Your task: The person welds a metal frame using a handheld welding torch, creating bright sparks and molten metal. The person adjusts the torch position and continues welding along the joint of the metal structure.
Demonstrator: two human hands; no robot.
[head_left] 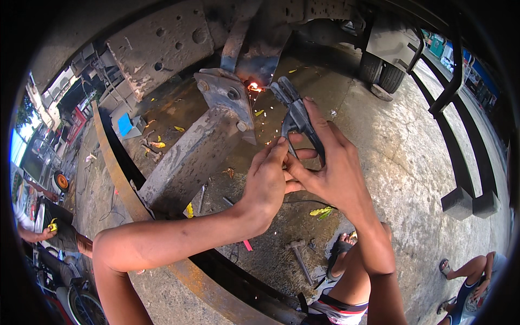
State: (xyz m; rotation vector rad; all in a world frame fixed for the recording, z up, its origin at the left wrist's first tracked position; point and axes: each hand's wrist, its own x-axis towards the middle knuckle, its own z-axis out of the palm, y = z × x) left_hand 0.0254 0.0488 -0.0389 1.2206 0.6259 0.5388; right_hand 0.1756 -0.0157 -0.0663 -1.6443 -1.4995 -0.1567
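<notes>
My right hand (333,162) grips a black clamp-like tool (295,114), which looks like a welding electrode holder, pointed up toward the steel joint. My left hand (268,184) is closed at the lower part of this tool, thumb against it; some fingers are hidden. Just left of the tool's head, an orange glow (254,86) with falling sparks sits where a bent steel plate (254,54) meets a bolted bracket (219,89). A worn steel beam (179,157) runs from that bracket down to the lower left.
A rusty rail (108,151) crosses the left side. Truck wheels (390,73) and black frame rails (460,141) are at right. A hammer (300,262) lies below on concrete. One person (38,227) is at far left, another (471,281) at lower right.
</notes>
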